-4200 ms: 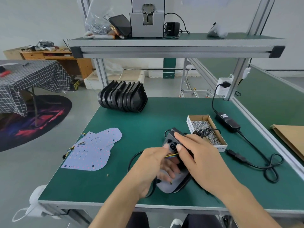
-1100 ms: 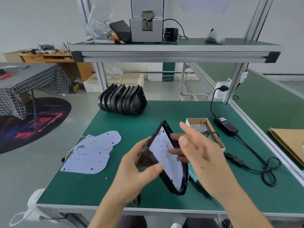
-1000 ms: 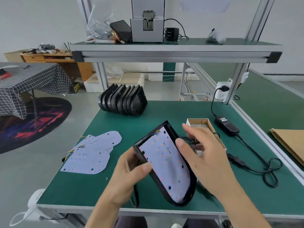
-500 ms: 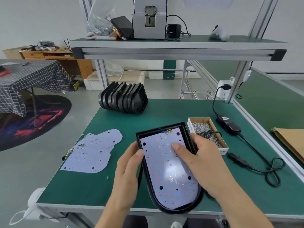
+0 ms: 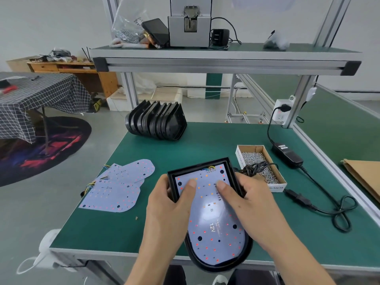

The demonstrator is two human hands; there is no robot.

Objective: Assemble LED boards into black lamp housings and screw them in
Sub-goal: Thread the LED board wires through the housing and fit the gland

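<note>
Landmark: black lamp housing [image 5: 207,262], lying face-up at the near edge of the green bench [image 5: 205,140], its rounded end overhanging the edge slightly toward the viewer.

LED board [image 5: 213,227] is sitting inside the housing, white face up, red and orange dots showing, "12V" print readable near its middle. Coloured wires [image 5: 209,168] are emerging at the board's far, square end.

Left hand [image 5: 164,212] is gripping the housing's left wall, thumb [image 5: 190,187] pressing down on the board. Right hand [image 5: 253,204] is gripping the housing's right wall the same way, thumb [image 5: 223,188] lying on the board. Both hands are closed around the housing, the remaining fingers wrapping its sides and mostly hidden.

Left of the housing: loose LED boards [image 5: 117,188] are lying overlapped and flat on the bench, wire tails pointing away to their left.

Right of and just beyond the housing: cardboard box of screws [image 5: 259,163], open, with a black cable bundle [image 5: 253,169] resting over its near corner. Further right, a power adapter [image 5: 286,154] is lying on the bench, its cord looping toward the near right.

Beyond the housing, at the bench's far left: a row of empty black housings [image 5: 156,121] standing on edge, nested against one another.

Above and beyond them: an upper shelf [image 5: 224,62] carrying a grey machine [image 5: 190,27].
</note>
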